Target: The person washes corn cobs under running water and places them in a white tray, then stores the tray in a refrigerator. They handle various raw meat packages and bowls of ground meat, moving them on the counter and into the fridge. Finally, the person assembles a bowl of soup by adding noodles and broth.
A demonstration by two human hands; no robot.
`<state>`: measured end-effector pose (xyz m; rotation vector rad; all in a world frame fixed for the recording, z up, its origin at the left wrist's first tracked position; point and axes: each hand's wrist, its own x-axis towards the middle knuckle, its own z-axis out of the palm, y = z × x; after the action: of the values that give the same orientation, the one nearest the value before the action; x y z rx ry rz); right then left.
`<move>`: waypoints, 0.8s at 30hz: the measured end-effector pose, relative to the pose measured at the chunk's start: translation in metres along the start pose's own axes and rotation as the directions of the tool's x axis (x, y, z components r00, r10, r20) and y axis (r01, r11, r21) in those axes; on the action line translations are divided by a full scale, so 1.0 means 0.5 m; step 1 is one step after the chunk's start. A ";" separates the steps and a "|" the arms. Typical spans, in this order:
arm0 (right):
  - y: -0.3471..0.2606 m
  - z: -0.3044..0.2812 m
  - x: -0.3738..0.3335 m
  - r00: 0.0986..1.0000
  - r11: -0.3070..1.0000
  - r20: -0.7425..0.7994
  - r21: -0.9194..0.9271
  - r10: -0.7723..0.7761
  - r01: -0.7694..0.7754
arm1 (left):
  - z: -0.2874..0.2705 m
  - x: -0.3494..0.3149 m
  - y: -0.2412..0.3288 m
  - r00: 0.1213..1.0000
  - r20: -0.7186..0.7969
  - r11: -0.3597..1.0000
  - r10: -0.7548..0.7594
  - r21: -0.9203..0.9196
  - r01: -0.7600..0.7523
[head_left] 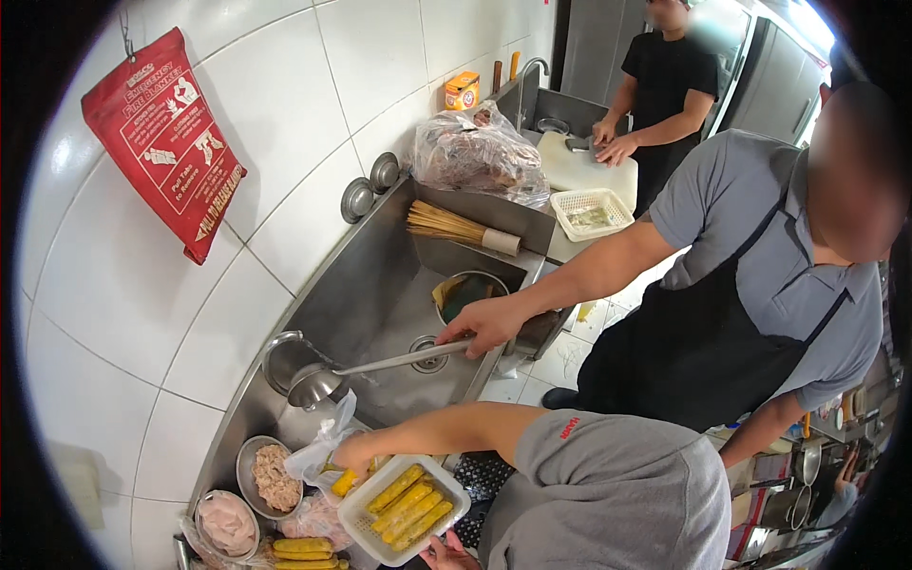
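My right hand (353, 454) reaches in from the right and closes on a crumpled clear plastic bag (315, 460), its fingertips partly hidden. A yellow piece (344, 483) shows just below that hand. My left hand (450, 553), at the bottom edge, grips the near rim of a white plastic basket (460, 496). Several long yellow pieces (410, 513), looking like corn cobs, lie side by side in the basket. More yellow pieces (304, 549) sit at the lower left, beside a bowl of pale meat slices (228, 524) and a metal bowl of minced meat (276, 478).
A co-worker's hand (486, 325) holds a long-handled ladle (315, 385) over the metal sink (394, 318), close above my right arm. Bundled wooden skewers (446, 224) lie at the sink's far end. Beyond, another person cuts on a white board (589, 171) near a bagged bulk (480, 152).
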<state>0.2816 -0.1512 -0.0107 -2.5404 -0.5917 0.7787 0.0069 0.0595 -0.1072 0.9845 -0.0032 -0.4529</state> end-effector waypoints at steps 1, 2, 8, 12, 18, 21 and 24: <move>-0.010 -0.007 -0.003 1.000 1.000 -0.005 0.013 0.008 -0.008 | 0.056 -0.003 0.032 0.997 -0.071 0.999 0.011 -0.029 -0.013; -0.019 -0.013 -0.007 1.000 0.999 -0.013 0.027 0.018 -0.018 | 0.134 -0.002 0.081 0.990 -0.140 0.998 0.019 -0.057 -0.027; -0.060 -0.044 -0.031 0.966 0.999 -0.259 -0.047 -0.020 0.008 | 0.313 0.016 0.195 0.883 -0.445 0.987 -0.147 -0.128 0.100; -0.081 -0.092 -0.078 0.963 1.000 -0.270 0.002 0.000 0.001 | 0.287 0.018 0.182 0.873 -0.453 0.983 -0.180 -0.110 0.145; -0.069 -0.100 -0.084 0.942 0.958 -0.316 0.287 0.117 -0.022 | 0.303 0.011 0.189 0.861 -0.473 0.982 -0.186 -0.105 0.154; -0.057 -0.085 -0.088 0.895 0.902 -0.434 0.420 0.106 0.097 | 0.291 0.012 0.178 0.885 -0.444 0.989 -0.143 -0.103 0.108; -0.056 -0.065 -0.107 0.885 0.805 -0.464 0.535 0.024 0.259 | 0.291 0.010 0.180 0.882 -0.446 0.988 -0.154 -0.086 0.129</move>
<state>0.2530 -0.1636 0.0506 -1.9707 -0.2864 0.2353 0.0145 -0.0172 0.0457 1.0217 0.5034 -0.3460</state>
